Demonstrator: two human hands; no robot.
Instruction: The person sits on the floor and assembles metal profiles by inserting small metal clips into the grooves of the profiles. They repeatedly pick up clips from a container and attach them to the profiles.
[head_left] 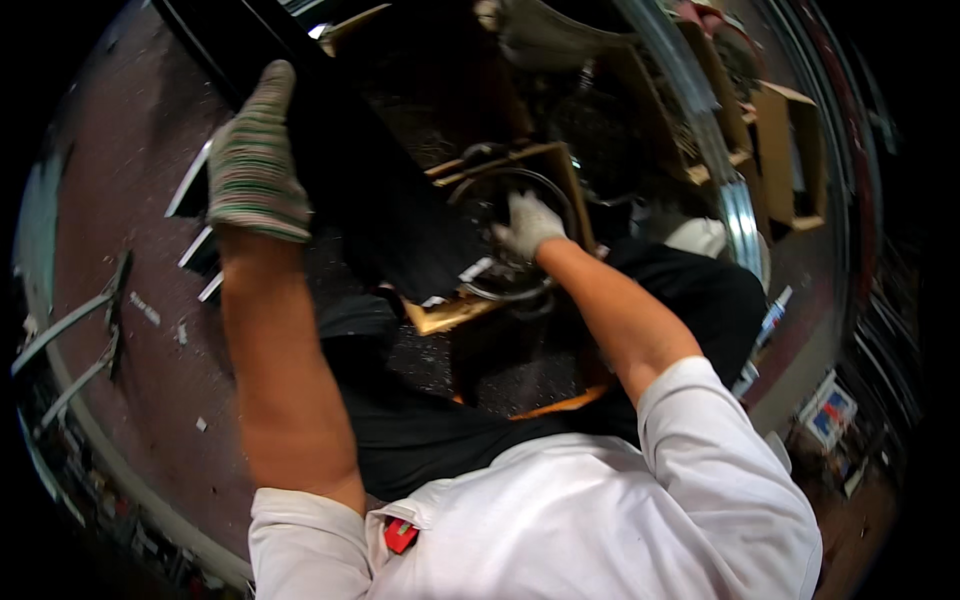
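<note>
My left hand [258,175], in a white knit glove with green and dark stripes, grips the edge of a long black bar [345,150]. The wide, dark bar slants from the upper left down to the middle, and its lower end rests by a cardboard box [440,317]. My right hand [530,225], in a pale glove, reaches into a round container [535,180] with a thin shiny rim. Motion blurs its fingers, and I cannot make out anything in them. Small dark things lie in the container, too blurred to name.
Several open cardboard boxes [790,150] stand ahead and to the right. A bundle of clear-wrapped metal strips [715,140] slants past the right side. Cut metal pieces [90,310] and scraps lie on the reddish floor [170,400] at left. A tube [772,315] lies beside my right knee.
</note>
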